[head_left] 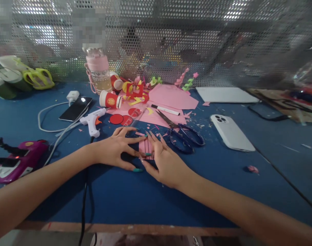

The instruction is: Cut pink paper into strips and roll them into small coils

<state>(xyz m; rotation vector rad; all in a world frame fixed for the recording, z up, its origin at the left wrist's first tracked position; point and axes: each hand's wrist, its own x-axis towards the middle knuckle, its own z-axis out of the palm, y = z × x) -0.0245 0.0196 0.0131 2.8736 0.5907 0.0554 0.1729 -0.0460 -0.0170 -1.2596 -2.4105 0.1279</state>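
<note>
A small piece of pink paper (pixel 145 147) with dark parallel lines lies flat on the blue table between my hands. My left hand (pixel 116 147) is spread out, its green-nailed fingertips pressing on the paper from the left. From the right, my right hand (pixel 167 160) rests on the paper's edge with its fingers stretched out, covering part of it. Just beyond my right fingers are large scissors (pixel 185 135) with dark blue handles. A clear ruler (pixel 136 118) lies past my left fingers, its near end close to them. Pink scraps surround the paper.
A white glue gun (pixel 90 120) and black phone (pixel 76 108) lie left, with cables. Red paper cups (pixel 111 100), a pink-lidded bottle (pixel 98 70), pink sheets (pixel 171 97) and a marker (pixel 166 109) sit behind. A white phone (pixel 231 133) lies right; a purple device (pixel 19 160) left.
</note>
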